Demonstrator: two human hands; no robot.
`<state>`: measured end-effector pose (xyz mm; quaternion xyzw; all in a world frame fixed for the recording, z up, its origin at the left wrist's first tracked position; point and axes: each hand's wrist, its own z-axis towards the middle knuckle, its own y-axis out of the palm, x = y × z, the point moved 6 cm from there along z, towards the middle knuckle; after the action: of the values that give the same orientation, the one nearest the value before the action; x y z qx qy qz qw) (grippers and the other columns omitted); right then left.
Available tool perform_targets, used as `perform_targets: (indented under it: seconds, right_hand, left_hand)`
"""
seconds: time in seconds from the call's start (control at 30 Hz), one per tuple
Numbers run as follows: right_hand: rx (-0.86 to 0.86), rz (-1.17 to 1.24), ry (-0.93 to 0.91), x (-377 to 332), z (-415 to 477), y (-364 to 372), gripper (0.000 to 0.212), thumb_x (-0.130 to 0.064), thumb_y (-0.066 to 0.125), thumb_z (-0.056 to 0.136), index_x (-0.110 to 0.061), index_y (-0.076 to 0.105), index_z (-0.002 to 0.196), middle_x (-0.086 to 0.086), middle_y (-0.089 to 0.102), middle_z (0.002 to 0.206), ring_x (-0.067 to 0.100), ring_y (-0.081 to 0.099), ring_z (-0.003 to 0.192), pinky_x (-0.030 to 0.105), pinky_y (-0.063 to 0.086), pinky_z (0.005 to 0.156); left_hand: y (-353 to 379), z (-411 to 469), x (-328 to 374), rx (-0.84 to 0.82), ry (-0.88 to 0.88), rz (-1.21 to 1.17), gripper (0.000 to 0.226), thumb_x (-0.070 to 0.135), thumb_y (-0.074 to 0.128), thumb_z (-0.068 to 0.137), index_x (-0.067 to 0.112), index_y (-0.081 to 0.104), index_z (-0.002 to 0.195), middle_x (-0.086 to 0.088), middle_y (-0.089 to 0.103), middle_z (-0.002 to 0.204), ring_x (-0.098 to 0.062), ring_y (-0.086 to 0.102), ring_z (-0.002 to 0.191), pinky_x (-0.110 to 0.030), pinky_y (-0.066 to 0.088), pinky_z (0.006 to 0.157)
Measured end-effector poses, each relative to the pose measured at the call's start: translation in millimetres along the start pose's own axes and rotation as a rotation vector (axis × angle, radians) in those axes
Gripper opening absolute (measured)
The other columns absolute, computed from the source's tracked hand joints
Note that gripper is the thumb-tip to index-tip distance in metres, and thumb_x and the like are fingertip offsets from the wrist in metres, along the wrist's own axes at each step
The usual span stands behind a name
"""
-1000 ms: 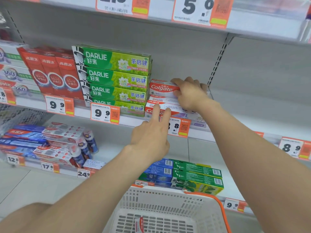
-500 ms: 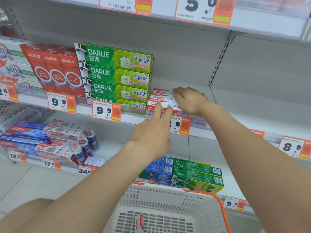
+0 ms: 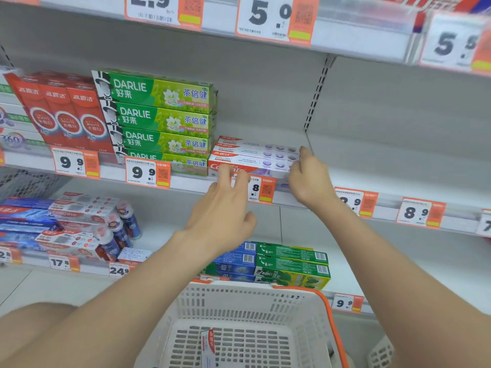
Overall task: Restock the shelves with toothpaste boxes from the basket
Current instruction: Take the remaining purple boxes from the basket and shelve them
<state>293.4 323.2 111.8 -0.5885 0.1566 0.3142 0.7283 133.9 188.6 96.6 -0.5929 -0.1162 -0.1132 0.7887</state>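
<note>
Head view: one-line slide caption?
Left hand and right hand touch white-and-red Colgate toothpaste boxes on grey shelf; white plastic basket below.

Bright, even shop light, soft shadows; edges bend and blur, centre fairly sharp.

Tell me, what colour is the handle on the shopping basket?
Orange: the handle curves over a white basket. The head view shows it best, at the bottom right.
</note>
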Motion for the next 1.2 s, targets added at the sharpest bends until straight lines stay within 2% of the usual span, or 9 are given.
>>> perform_targets:
  seconds: [0.17, 0.23, 0.33, 0.5, 0.63, 0.87, 1.0, 1.1, 1.2]
  right_hand:
    - [0.160, -0.191, -0.408, -29.9, -74.9, -17.4, 0.045, -0.013, 0.045, 0.089, -0.005, 0.060, 0.130, 0.018, 0.057, 0.120, 0.037, 0.050, 0.110, 0.045, 0.042, 0.097]
    - [-0.027, -0.282, -0.526, -42.4, -117.4, -8.8, 0.037, -0.017, 0.046, 0.085, -0.011, 0.065, 0.115, 0.012, 0.058, 0.107, 0.035, 0.052, 0.101, 0.043, 0.044, 0.086]
    - [-0.472, -0.468, -0.424, -32.4, -178.4, 14.1, 0.019, -0.024, 0.049, 0.094, -0.013, 0.063, 0.102, 0.011, 0.063, 0.100, 0.036, 0.061, 0.095, 0.038, 0.043, 0.070]
    - [-0.785, -0.595, -0.425, -9.0, -248.1, 49.0, 0.002, -0.020, 0.053, 0.099, -0.019, 0.055, 0.099, 0.001, 0.034, 0.077, 0.030, 0.048, 0.078, 0.034, 0.035, 0.064]
    - [-0.928, -0.703, -0.502, 7.9, -265.9, 66.6, 0.009, -0.014, 0.053, 0.099, -0.019, 0.053, 0.106, -0.002, 0.040, 0.080, 0.024, 0.048, 0.070, 0.031, 0.029, 0.051]
    - [-1.113, -0.736, -0.506, 33.8, -259.8, 76.6, 0.011, -0.007, 0.049, 0.098, -0.017, 0.049, 0.105, 0.001, 0.051, 0.093, 0.024, 0.054, 0.077, 0.037, 0.044, 0.067]
    - [-1.094, -0.746, -0.505, 29.6, -250.0, 79.0, 0.017, -0.007, 0.051, 0.097, -0.017, 0.053, 0.110, -0.002, 0.043, 0.083, 0.018, 0.049, 0.069, 0.036, 0.043, 0.064]
    - [-1.093, -0.790, -0.485, 24.1, -241.1, 76.9, 0.015, -0.006, 0.051, 0.097, -0.018, 0.048, 0.106, -0.002, 0.041, 0.084, 0.016, 0.046, 0.067, 0.033, 0.035, 0.055]
    - [-1.077, -0.801, -0.446, 17.5, -228.6, 72.0, 0.013, -0.006, 0.047, 0.098, -0.017, 0.044, 0.104, 0.000, 0.038, 0.085, 0.016, 0.044, 0.068, 0.033, 0.032, 0.053]
  left_hand:
    - [30.2, -22.8, 5.8, -0.152, -0.016, -0.007, 0.037, 0.039, 0.059, 0.094, 0.022, 0.052, 0.125, -0.002, 0.062, 0.117, -0.029, 0.063, 0.104, -0.040, 0.052, 0.077]
    - [61.9, -37.3, 0.2, -0.354, -0.069, -0.009, 0.026, 0.040, 0.057, 0.091, 0.022, 0.059, 0.110, -0.001, 0.069, 0.103, -0.030, 0.065, 0.097, -0.041, 0.056, 0.080]
    - [129.3, -74.1, -13.5, -0.693, -0.142, 0.000, 0.030, 0.045, 0.046, 0.078, 0.021, 0.061, 0.085, -0.002, 0.069, 0.088, -0.026, 0.066, 0.082, -0.042, 0.059, 0.078]
    - [246.2, -163.8, -35.5, -1.090, -0.253, 0.132, 0.038, 0.042, 0.051, 0.092, 0.018, 0.066, 0.117, -0.002, 0.067, 0.105, -0.021, 0.063, 0.081, -0.034, 0.053, 0.073]
    - [311.9, -234.1, -45.2, -1.169, -0.337, 0.118, 0.041, 0.032, 0.052, 0.099, 0.014, 0.057, 0.136, -0.006, 0.062, 0.114, -0.024, 0.064, 0.095, -0.034, 0.050, 0.077]
    - [377.5, -311.2, -60.4, -1.143, -0.325, 0.173, 0.056, 0.030, 0.039, 0.110, 0.011, 0.025, 0.161, -0.018, 0.027, 0.167, -0.036, 0.040, 0.146, -0.041, 0.039, 0.114]
    - [367.2, -305.4, -74.7, -0.948, -0.586, -0.122, 0.025, 0.017, 0.057, 0.102, 0.020, 0.064, 0.126, -0.011, 0.064, 0.135, -0.024, 0.065, 0.110, -0.031, 0.054, 0.090]
    - [348.9, -295.3, -83.6, -0.913, -0.650, -0.242, 0.017, 0.005, 0.055, 0.094, 0.022, 0.057, 0.096, -0.006, 0.068, 0.104, -0.023, 0.068, 0.083, -0.033, 0.058, 0.073]
    - [312.5, -270.8, -86.0, -0.936, -0.683, -0.447, 0.015, 0.005, 0.048, 0.096, 0.019, 0.044, 0.095, -0.009, 0.056, 0.088, -0.022, 0.050, 0.061, -0.034, 0.042, 0.053]
